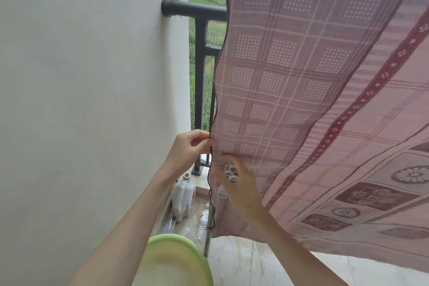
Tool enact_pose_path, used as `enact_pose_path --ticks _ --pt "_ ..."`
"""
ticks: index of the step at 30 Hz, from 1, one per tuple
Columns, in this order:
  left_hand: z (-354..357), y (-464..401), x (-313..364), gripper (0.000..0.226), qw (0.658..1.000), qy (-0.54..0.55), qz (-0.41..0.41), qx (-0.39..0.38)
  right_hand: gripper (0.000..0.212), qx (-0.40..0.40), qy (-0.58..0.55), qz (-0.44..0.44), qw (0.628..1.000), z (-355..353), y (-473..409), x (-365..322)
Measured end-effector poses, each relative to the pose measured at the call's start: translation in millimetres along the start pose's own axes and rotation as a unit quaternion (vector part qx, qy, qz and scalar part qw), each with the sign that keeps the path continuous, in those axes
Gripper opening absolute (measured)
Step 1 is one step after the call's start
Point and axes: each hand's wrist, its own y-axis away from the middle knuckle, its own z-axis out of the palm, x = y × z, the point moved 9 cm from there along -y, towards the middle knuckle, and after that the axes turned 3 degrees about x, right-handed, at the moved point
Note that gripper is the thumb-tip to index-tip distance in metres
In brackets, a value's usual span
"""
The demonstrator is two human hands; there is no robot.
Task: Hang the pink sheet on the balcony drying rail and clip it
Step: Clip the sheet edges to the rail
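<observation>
The pink sheet (pixel 301 81), checked with dark red bands and flower squares, hangs from above and fills the right of the view; the rail under its top fold is hidden. My left hand (pixel 189 148) pinches the sheet's dark left hem. Just right of it and lower, my right hand (pixel 234 181) holds white clips (pixel 230 172) in its curled fingers and touches the cloth beside the hem.
A white wall (pixel 92 100) closes the left side. The black balcony railing (pixel 199 72) stands behind the sheet's edge. A green basin (pixel 176 260) sits below my arms. A white plastic jug (pixel 184 199) and a metal pole (pixel 210 227) stand on the wet floor.
</observation>
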Motion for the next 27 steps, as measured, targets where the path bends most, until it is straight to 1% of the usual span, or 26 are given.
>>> enact_pose_path --ticks 1,3,4,6,7,8,10,12,14,18,19,21,22,24,25,27 --pt "-1 1 0 0.013 1.000 -0.003 0.000 -0.001 0.013 0.008 -0.065 0.060 0.996 0 5 11" --pt "-1 1 0 0.012 1.000 -0.007 0.002 -0.005 0.033 0.013 -0.148 0.171 0.974 6 17 34" --pt "-2 1 0 0.012 1.000 -0.012 0.002 -0.006 0.038 0.013 -0.189 0.220 0.957 10 22 45" --pt "-2 0 1 0.012 1.000 -0.019 0.000 -0.007 0.041 0.008 -0.304 0.303 0.903 23 33 56" --pt "-1 1 1 0.012 1.000 -0.019 -0.002 -0.011 0.042 0.006 -0.359 0.324 0.875 28 36 56" --pt "0 1 1 0.011 1.000 -0.019 -0.004 -0.014 0.042 0.011 -0.378 0.334 0.863 30 36 59" --pt "0 2 0 0.010 1.000 -0.020 -0.008 -0.018 0.046 0.029 -0.346 0.346 0.871 29 40 60" --pt "1 2 1 0.009 0.999 -0.025 -0.013 -0.021 0.048 0.036 -0.348 0.357 0.866 31 42 64" --pt "1 2 1 0.009 0.999 -0.034 -0.015 -0.025 0.045 0.031 -0.409 0.359 0.838 36 43 61" --pt "2 5 -2 0.011 0.999 -0.036 -0.023 -0.027 0.023 0.036 -0.547 0.338 0.765 38 39 46" --pt "2 6 -3 0.011 0.999 -0.034 -0.024 -0.025 0.021 0.033 -0.575 0.327 0.750 38 38 41" --pt "3 8 -4 0.010 0.999 -0.030 -0.025 -0.008 0.027 0.030 -0.616 0.317 0.721 39 36 35" --pt "3 10 -5 0.010 0.999 -0.024 -0.028 0.004 0.031 0.035 -0.624 0.316 0.714 39 36 33" --pt "4 13 -8 0.010 0.999 -0.008 -0.038 0.030 0.037 0.052 -0.620 0.311 0.719 40 35 33" --pt "4 14 -8 0.009 0.998 -0.005 -0.038 0.040 0.038 0.055 -0.607 0.304 0.732 40 34 31" --pt "3 17 -5 0.008 0.998 -0.017 -0.026 0.061 0.038 0.053 -0.544 0.293 0.784 40 35 31"
